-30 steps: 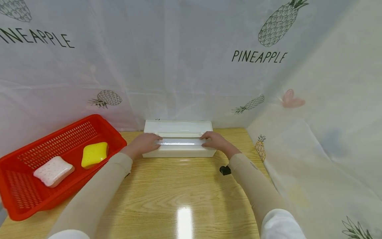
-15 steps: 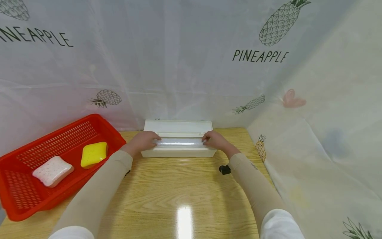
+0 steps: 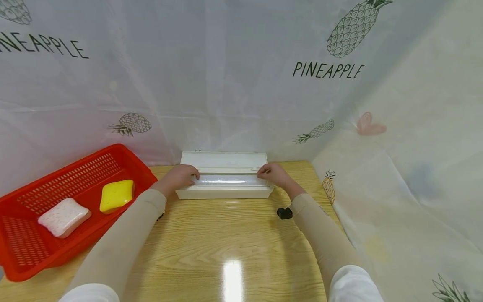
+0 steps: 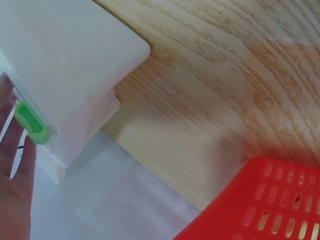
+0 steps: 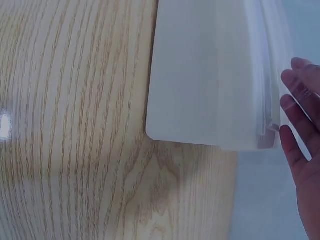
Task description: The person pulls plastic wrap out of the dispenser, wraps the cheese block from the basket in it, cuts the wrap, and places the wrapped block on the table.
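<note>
A long white cling film dispenser [image 3: 224, 193] lies at the back of the table with its lid [image 3: 224, 159] raised. Across its opening shows shiny, clear cling film [image 3: 228, 180]. My left hand [image 3: 179, 178] holds the film's left end, its fingers curled down over the opening. Beside those fingers, the left wrist view shows a green end piece [image 4: 31, 124] on the dispenser. At the other end my right hand [image 3: 273, 174] pinches the film near the lid's lower edge. Clear film crosses the right fingers [image 5: 295, 107] in the right wrist view.
On the left stands a red perforated basket [image 3: 94, 157] with a white bread-shaped piece [image 3: 65, 217] and a yellow one [image 3: 117, 195] inside. A pineapple-print sheet [image 3: 226, 84] hangs right behind the dispenser. Wooden tabletop [image 3: 222, 235] stretches in front.
Both hands have moved slightly outward, toward the dispenser's ends. The right fingers have drawn together and lifted a little. The dispenser stays in place with its lid raised.
</note>
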Demonstrator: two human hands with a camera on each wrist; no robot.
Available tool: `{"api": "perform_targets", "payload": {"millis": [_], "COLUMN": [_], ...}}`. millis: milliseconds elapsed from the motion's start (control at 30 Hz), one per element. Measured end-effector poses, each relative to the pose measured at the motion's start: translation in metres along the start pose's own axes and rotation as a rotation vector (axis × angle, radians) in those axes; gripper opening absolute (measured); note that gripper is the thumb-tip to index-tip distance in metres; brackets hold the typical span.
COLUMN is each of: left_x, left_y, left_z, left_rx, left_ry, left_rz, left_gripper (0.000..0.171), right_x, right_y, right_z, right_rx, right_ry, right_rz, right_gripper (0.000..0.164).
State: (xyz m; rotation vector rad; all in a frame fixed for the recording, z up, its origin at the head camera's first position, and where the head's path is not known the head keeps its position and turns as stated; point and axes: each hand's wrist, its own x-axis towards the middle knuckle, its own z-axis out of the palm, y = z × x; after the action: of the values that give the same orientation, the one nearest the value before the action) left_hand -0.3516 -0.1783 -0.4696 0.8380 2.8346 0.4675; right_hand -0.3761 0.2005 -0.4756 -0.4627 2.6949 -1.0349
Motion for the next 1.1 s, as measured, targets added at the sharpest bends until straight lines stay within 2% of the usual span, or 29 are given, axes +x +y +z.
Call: {"api": "perform_targets", "payload": {"millis": [133, 267, 467, 667, 767, 900, 967, 1067, 1100], "left_x": [0.001, 0.002, -0.001, -0.007, -0.010, -0.014, -0.016, -0.019, -0.020], "left_y": [-0.003, -0.007, -0.010, -0.007, -0.006, -0.004, -0.003, -0.001, -0.001], "left_z": [0.000, 0.001, -0.001, -0.011, -0.016, -0.022, -0.024, -0.025, -0.025], "left_rx": [-0.008, -0.022, -0.108, -0.163, -0.195, -0.231, -0.228, -0.306, -0.326], "left_ry": [0.002, -0.016, -0.031, -0.027, -0.025, -0.050, -0.051, -0.046, -0.036], "left_rz": [0.021, 0.010, -0.007, 0.009, 0.003, -0.053, -0.060, -0.126, -0.128], "left_gripper": [0.013, 0.009, 0.009, 0.021, 0.023, 0.025, 0.025, 0.023, 0.022], "right_x": [-0.001, -0.001, -0.001, -0.003, -0.006, -0.007, -0.007, -0.006, -0.006], "right_y": [0.001, 0.002, 0.003, 0.003, 0.001, -0.001, -0.001, -0.002, -0.002], "right_z": [-0.001, 0.000, -0.002, -0.007, -0.012, -0.015, -0.015, -0.014, -0.014], "right_rx": [0.023, 0.050, 0.149, 0.253, 0.236, 0.171, 0.166, 0.196, 0.204], "right_ry": [0.008, 0.030, 0.056, -0.007, -0.032, -0.049, -0.063, -0.084, -0.088], "right_rz": [0.004, 0.005, 0.020, -0.011, -0.021, -0.026, -0.031, -0.040, -0.044], "right_gripper": [0.012, 0.012, 0.009, 0.005, 0.008, 0.018, 0.020, 0.021, 0.022]}}
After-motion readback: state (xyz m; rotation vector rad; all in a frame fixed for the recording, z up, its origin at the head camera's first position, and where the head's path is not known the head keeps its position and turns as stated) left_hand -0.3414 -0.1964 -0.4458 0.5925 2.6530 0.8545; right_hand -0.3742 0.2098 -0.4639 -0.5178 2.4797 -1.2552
